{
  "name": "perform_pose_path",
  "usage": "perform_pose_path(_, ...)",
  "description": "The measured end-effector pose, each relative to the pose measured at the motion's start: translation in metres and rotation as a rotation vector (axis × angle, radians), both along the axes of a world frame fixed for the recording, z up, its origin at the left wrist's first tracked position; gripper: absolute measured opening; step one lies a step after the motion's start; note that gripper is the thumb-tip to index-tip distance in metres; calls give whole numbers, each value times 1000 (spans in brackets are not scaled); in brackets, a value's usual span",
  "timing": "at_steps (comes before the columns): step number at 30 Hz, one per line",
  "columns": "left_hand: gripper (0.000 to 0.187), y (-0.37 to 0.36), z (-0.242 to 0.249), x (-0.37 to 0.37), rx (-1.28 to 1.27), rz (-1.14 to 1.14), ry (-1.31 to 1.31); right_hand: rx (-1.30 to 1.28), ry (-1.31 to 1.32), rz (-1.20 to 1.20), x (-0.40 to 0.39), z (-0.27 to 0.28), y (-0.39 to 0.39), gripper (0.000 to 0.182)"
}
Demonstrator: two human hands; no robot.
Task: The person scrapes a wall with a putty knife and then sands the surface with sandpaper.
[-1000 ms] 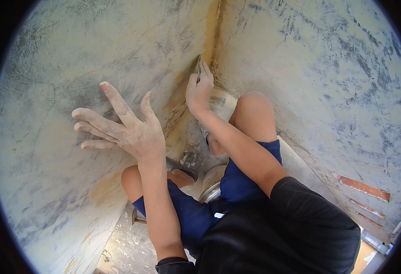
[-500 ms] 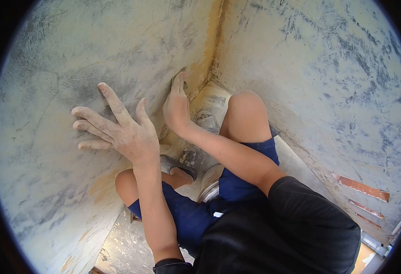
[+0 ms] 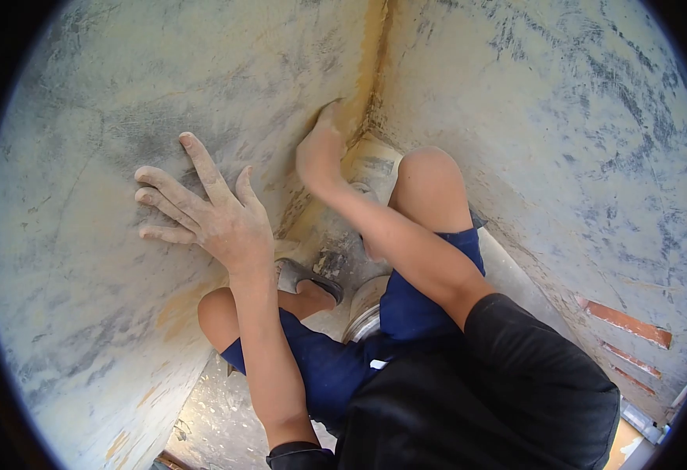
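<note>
Dusty and spread wide, my left hand (image 3: 214, 215) rests against the patchy grey-white left wall (image 3: 85, 235), with nothing in it. My right hand (image 3: 324, 149) is at the same wall close to the yellowish corner seam (image 3: 376, 55). Its fingers are pressed together around a thin, dark-edged sheet or pad (image 3: 329, 104), mostly hidden by the hand and too small to name. The right wall (image 3: 562, 117) has dark scuffs and stands beyond the seam.
Below are my bent knees (image 3: 431, 184) in blue shorts, a sandalled foot (image 3: 316, 290) and a round container (image 3: 367, 309) between my legs. Reddish slots (image 3: 629, 325) mark the right wall's lower part. The dusty floor (image 3: 218, 415) shows at the lower left.
My right hand has moved slightly up and right along the wall, towards the corner seam. My left hand stays spread on the wall. The view has shifted a little.
</note>
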State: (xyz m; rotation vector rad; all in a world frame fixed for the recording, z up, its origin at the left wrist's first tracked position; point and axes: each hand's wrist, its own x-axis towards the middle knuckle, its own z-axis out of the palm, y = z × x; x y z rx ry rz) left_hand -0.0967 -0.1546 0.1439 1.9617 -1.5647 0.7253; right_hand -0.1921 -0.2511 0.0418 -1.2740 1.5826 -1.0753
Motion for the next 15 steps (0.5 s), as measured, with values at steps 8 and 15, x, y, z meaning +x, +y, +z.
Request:
perform_pose_path(8, 94, -3, 0, 0, 6, 12, -21, 29, -57, -50, -1, -7, -11, 71)
perform_pose_path(15, 93, -2, -1, -2, 1, 21, -18, -49, 9, -99, -9, -3, -8, 64)
